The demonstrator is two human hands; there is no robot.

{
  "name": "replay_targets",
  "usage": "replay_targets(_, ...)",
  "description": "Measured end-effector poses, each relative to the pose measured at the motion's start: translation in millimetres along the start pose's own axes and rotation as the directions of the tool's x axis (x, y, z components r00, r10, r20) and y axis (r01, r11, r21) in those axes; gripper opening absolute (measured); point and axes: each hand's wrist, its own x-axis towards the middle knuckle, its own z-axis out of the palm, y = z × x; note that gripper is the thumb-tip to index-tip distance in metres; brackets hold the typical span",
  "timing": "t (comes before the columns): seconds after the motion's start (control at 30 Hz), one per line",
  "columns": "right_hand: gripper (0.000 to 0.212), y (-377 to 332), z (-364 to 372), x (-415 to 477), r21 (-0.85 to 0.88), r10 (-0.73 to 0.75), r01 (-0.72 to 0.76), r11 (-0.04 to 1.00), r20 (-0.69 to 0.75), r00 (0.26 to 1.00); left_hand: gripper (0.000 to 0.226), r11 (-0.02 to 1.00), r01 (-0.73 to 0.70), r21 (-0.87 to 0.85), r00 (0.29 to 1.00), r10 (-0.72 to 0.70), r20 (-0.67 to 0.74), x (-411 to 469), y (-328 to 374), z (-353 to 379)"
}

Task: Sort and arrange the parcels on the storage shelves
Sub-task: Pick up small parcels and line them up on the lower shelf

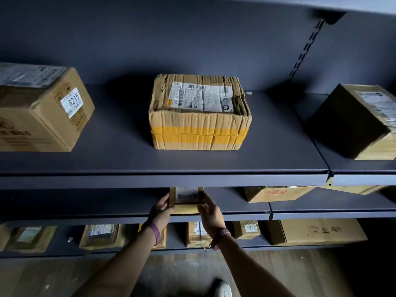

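A small brown cardboard parcel with a white label sits on the middle shelf, its rear part hidden under the upper shelf. My left hand presses its left side and my right hand its right side, so both hands hold it. On the upper shelf stands a crumpled parcel with yellow tape. Left of it is a box marked 6215, and a dark-sided box stands to the right.
Two more boxes lie on the middle shelf to the right. The bottom shelf holds several padded envelopes and a flat carton. A slotted upright divides the shelf bays. The wooden floor and a shoe show below.
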Motion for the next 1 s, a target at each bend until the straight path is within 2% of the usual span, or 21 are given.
replay_targets(0.17, 0.06, 4.4, 1.3, 8.3, 0.038, 0.043, -0.044, 0.998, 0.042, 0.998, 0.059, 1.0, 0.008, -0.006, 1.0, -0.008, 0.001, 4.3, 3.2, 2.6)
replay_targets(0.23, 0.061, 7.1, -0.6, 7.3, 0.071, 0.084, -0.087, 0.994, 0.046, 0.995, 0.058, 0.999, 0.052, -0.012, 0.998, -0.052, -0.033, 3.6, 2.4, 0.6)
replay_targets(0.33, 0.061, 13.9, -10.6, -0.9, 0.097, 0.118, -0.119, 0.988, 0.018, 0.993, 0.032, 0.977, 0.211, 0.024, 0.965, -0.205, -0.163, -6.2, -5.8, 2.1)
replay_targets(0.37, 0.06, 17.0, -16.3, -4.6, 0.095, 0.124, -0.124, 0.988, 0.006, 0.992, 0.021, 0.961, 0.274, 0.017, 0.955, -0.27, -0.122, -13.9, -8.0, 5.9)
replay_targets(0.43, 0.058, 23.8, -31.5, -11.7, 0.088, 0.136, -0.133, 0.987, -0.03, 0.99, 0.014, 0.936, 0.351, 0.042, 0.935, -0.352, 0.031, -30.6, -10.4, 20.7)
replay_targets(0.6, 0.054, 43.7, -91.5, -20.7, 0.065, 0.168, -0.159, 0.985, -0.176, 0.97, 0.023, 0.963, 0.254, 0.089, 0.942, -0.267, 0.205, -42.8, 3.6, 84.9)
replay_targets(0.73, 0.051, 60.4, -155.0, -16.9, 0.092, 0.185, -0.163, 0.982, -0.332, 0.925, 0.029, 0.989, 0.104, 0.102, 0.948, -0.13, 0.292, -43.2, 25.4, 141.8)
replay_targets(0.83, 0.044, 69.0, -206.7, -5.5, 0.18, 0.219, -0.151, 0.972, -0.466, 0.857, 0.033, 0.998, 0.05, 0.034, 0.963, -0.057, 0.264, -37.1, 43.6, 184.6)
replay_targets(0.93, 0.042, 73.3, -257.5, 14.4, 0.216, 0.206, -0.093, 0.972, -0.59, 0.781, 0.033, 0.999, 0.029, -0.024, 0.983, -0.025, 0.181, -28.9, 58.7, 223.2)
replay_targets(1.0, 0.042, 74.4, -286.2, 32.9, 0.2, 0.2, -0.103, 0.974, -0.563, 0.802, 0.038, 0.998, 0.005, -0.055, 0.994, 0.001, 0.107, -26.9, 63.4, 243.9)
